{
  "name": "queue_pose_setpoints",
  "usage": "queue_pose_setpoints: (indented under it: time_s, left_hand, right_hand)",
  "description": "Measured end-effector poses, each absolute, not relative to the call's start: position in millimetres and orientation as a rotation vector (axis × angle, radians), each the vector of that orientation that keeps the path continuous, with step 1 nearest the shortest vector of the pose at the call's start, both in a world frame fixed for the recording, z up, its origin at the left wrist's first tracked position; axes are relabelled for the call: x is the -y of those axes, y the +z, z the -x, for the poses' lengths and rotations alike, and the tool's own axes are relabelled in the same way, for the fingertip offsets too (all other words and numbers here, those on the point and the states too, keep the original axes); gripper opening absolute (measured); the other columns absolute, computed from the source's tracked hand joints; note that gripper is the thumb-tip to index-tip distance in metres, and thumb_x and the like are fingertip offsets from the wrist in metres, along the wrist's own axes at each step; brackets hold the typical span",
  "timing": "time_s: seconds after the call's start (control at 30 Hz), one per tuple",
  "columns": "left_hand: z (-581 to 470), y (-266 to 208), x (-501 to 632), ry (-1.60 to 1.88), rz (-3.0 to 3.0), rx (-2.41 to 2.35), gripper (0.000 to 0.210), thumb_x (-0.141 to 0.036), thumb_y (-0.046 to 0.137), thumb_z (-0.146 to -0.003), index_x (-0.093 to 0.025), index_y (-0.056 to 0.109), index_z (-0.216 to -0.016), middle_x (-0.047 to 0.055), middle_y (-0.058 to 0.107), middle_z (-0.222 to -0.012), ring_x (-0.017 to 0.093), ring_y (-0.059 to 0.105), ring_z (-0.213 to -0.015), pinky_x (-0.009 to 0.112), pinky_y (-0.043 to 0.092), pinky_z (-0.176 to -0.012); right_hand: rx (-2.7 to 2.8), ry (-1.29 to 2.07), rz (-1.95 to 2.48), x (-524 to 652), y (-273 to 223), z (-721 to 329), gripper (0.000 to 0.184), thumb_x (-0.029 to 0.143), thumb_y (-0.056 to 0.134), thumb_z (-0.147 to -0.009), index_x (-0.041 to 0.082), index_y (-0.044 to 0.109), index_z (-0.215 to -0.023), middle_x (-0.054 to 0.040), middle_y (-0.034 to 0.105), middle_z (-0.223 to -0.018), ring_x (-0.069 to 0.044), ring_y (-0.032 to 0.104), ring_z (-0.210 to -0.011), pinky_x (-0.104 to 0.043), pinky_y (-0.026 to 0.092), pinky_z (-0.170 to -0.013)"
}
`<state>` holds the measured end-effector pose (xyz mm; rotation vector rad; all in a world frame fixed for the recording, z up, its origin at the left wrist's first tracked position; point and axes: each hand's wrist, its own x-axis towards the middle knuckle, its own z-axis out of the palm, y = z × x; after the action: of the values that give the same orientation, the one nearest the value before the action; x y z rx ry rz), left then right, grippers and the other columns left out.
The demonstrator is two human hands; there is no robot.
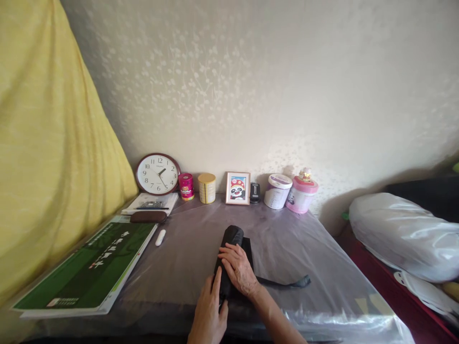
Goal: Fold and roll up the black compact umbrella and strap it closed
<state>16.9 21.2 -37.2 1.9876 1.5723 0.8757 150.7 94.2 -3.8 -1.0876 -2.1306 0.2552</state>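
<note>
i'm watching through the head view: the black roll (224, 282) lies on the plastic-covered table (175, 282), close to the near edge. the right hand (239, 270) is draped over its top, fingers bent across it and held close together. the left hand (210, 311) wraps the near end, index finger along the roll's left side, thumb opposite. how hard either one squeezes, i can't tell. just right of the roll i see a flat black flap (248, 251), and a dark strap (283, 283) trailing off rightward, nothing holding its end.

my read: we're in the rolling or smoothing stage, unfastened as yet. the next move seems to call for steady right-hand pressure while the left snugs the near end; ease off, and the roll might loosen.
</note>
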Motion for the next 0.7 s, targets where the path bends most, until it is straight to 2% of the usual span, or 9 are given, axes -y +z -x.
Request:
queue_pose_setpoints:
  time_s: [0.13,0.33,0.53,0.7]
  left_hand:
    - [-16.2,-32.5,-21.2,0.753,-1.970,-1.594,0.065,-0.016,0.033,-0.075,-0.012,0.018,-0.139,0.012,0.042,-0.130,0.020,0.041,-0.122,0.035,0.033,-0.103]
    - [-15.4,-23.8,-23.5,0.667,-1.937,-1.617,0.067,-0.015,0.033,-0.074,-0.011,0.017,-0.139,0.012,0.043,-0.130,0.018,0.042,-0.121,0.029,0.031,-0.103]
    - [-16.0,-19.4,-20.8,0.669,-1.909,-1.608,0.067,-0.015,0.034,-0.075,-0.010,0.016,-0.139,0.013,0.044,-0.126,0.018,0.043,-0.118,0.028,0.031,-0.101]
    - [-16.4,-23.5,-21.9,0.761,-1.882,-1.584,0.067,-0.015,0.034,-0.075,-0.010,0.017,-0.139,0.013,0.043,-0.125,0.018,0.044,-0.116,0.029,0.033,-0.099]
  right_hand:
    - [2.165,0.260,1.134,-123.7,-8.2,-151.8,0.029,0.021,0.036,-0.092,0.024,0.063,-0.103,-0.0032,0.064,-0.112,-0.018,0.045,-0.120,-0.046,0.021,-0.106]
    - [2.120,0.284,1.198,-165.4,-15.0,-153.7,0.029,0.022,0.037,-0.091,0.025,0.065,-0.097,-0.0022,0.066,-0.108,-0.019,0.046,-0.118,-0.047,0.019,-0.106]
    - [1.906,0.416,1.336,-188.5,-11.5,-158.8,0.025,0.023,0.043,-0.086,0.023,0.065,-0.099,-0.0040,0.064,-0.112,-0.017,0.051,-0.114,-0.037,0.028,-0.104]
    - [1.587,0.442,1.570,-181.1,-11.5,-192.9,0.032,0.025,0.044,-0.081,0.015,0.061,-0.106,-0.0129,0.062,-0.113,-0.024,0.052,-0.111,-0.041,0.033,-0.100]
